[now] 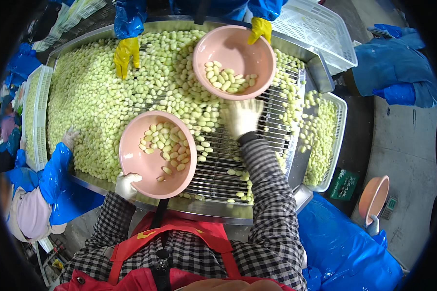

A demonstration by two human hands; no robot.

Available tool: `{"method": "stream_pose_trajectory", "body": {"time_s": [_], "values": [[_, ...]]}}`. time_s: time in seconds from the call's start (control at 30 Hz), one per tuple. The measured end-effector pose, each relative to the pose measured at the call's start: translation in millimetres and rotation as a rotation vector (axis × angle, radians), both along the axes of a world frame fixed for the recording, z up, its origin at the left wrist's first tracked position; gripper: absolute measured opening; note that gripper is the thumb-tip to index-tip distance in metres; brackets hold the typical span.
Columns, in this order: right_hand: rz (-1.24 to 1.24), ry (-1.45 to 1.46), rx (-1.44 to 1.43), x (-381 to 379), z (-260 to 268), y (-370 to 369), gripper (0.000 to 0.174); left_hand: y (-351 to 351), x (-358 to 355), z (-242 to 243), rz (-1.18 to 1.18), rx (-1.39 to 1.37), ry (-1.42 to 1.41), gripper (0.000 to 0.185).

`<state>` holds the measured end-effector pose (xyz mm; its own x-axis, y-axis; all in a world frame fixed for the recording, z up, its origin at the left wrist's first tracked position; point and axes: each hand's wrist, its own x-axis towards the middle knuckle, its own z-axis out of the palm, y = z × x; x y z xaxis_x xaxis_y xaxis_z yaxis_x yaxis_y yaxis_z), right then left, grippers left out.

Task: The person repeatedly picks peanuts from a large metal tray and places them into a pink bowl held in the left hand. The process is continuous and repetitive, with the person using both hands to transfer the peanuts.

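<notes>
My left hand (128, 184), in a white glove, grips the rim of a pink plastic bowl (140, 171) at its lower left. Pale green oval fruits (164, 140), perhaps grapes, lie in that bowl. My right hand (243, 115), in a white glove and blurred, reaches over the metal bar rack (222, 145) just below a second pink bowl (236, 54). Its fingertips are partly hidden near that bowl's edge, so whether it holds anything is unclear. A heap of the same fruits (91, 102) covers the left and middle of the steel sorting table.
Across the table, a co-worker's yellow-gloved hands (126, 56) touch the fruits and the second bowl. Another gloved hand (71, 137) is at the left. White plastic crates (340, 142) stand at both ends. A person in blue (342, 240) is close on the right, near an orange-pink bowl (373, 198).
</notes>
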<state>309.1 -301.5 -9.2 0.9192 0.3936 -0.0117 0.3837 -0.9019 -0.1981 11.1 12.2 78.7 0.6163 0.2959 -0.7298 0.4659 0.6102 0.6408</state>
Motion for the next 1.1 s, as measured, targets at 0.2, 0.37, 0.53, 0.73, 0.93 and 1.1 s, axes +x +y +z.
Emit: {"method": "stream_pose_trajectory", "body": {"time_s": [0.2, 0.37, 0.53, 0.73, 0.93, 1.1], "values": [[0.317, 0.267, 0.053, -11.2, -16.2, 130.6, 0.050, -2.8, -1.0, 22.6, 0.034, 0.038, -0.025, 0.052], [-0.248, -0.169, 0.489, 53.1, -36.4, 74.1, 0.033, -0.8, 2.2, 28.6, 0.094, 0.062, 0.103, 0.055], [-0.361, -0.329, -0.167, 113.9, -31.2, -80.1, 0.033, 6.7, -17.3, 11.3, 0.137, 0.048, 0.035, 0.047], [-0.753, -0.528, -0.439, 90.3, -9.3, -153.8, 0.038, 31.6, -47.4, 8.9, 0.090, 0.050, 0.044, 0.052], [0.074, -0.255, 0.204, -56.3, 5.9, 15.1, 0.022, 40.9, -52.5, 26.4, 0.206, 0.041, -0.027, 0.050], [0.189, -0.258, -0.019, -90.8, -11.9, 73.8, 0.022, 54.6, -60.5, 21.8, 0.147, 0.110, 0.074, 0.046]]}}
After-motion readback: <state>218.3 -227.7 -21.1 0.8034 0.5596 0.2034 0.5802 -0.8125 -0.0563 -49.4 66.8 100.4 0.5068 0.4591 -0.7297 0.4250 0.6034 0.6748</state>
